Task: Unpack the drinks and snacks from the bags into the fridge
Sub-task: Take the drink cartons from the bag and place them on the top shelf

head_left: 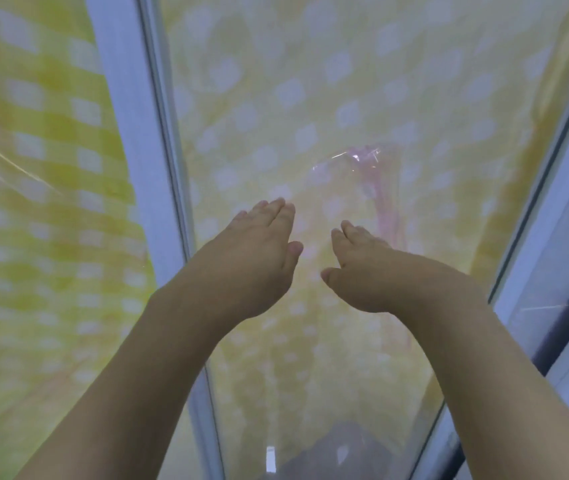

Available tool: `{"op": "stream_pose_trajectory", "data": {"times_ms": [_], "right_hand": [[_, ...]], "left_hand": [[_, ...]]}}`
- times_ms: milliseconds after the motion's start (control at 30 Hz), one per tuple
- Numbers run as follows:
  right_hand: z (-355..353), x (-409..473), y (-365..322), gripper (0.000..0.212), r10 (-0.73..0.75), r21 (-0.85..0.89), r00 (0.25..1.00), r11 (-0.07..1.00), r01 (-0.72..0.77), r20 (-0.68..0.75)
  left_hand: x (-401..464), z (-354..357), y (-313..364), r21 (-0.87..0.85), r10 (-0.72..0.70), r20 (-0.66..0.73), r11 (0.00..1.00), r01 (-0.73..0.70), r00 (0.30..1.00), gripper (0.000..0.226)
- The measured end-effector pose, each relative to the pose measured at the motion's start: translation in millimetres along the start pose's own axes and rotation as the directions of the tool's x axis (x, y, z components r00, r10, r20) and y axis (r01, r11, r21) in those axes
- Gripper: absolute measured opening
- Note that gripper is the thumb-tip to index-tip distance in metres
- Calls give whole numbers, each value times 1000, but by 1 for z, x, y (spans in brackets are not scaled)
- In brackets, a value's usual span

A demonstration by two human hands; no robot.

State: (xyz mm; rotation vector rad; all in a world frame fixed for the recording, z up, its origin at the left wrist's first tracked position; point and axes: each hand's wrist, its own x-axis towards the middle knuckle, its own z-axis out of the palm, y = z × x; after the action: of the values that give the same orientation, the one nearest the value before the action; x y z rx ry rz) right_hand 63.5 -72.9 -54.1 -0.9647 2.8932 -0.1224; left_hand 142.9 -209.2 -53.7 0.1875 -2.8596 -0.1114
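My left hand (259, 258) and right hand (362, 271) reach forward flat, fingers straight, holding nothing, toward a thin pink plastic bag (356, 178) at one o'clock on the glass shelf (311, 98); it looks light, soft, slippery, best pinched at its crinkled top.

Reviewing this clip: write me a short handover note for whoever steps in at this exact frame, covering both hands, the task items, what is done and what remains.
Left hand: open, fingers straight, empty, stretched forward over a glass panel.
Right hand: open, empty, reaching forward beside the left, not touching it.
Things: a clear pinkish plastic bag shows beyond the fingertips; whether it lies behind the glass cannot be told. A yellow checked cloth shows left of the pale frame and through the glass. No drinks or snacks are visible.
Done: cannot be judged from this blurred view.
Left: probably take hold of the bag and continue unpacking.
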Motion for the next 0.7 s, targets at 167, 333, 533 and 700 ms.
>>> {"op": "stream_pose_trajectory", "data": {"times_ms": [167, 333, 533, 700], "right_hand": [[-3, 2, -53, 65, -157, -18, 988, 988, 157, -13], [-2, 1, -104, 65, -330, -32, 944, 944, 329, -8], [7, -2, -183, 66, -521, -66, 853, 851, 520, 5], [21, -13, -255, 66, -679, -68, 733, 730, 680, 51]], "left_hand": [[-35, -20, -35, 36, -121, -65, 992, 124, 991, 58], [-78, -37, -65, 57, -270, -107, 959, 277, 957, 59], [-139, -52, -108, 74, -476, -151, 869, 490, 867, 60], [-202, -63, -140, 104, -633, -178, 750, 654, 754, 60]]}}
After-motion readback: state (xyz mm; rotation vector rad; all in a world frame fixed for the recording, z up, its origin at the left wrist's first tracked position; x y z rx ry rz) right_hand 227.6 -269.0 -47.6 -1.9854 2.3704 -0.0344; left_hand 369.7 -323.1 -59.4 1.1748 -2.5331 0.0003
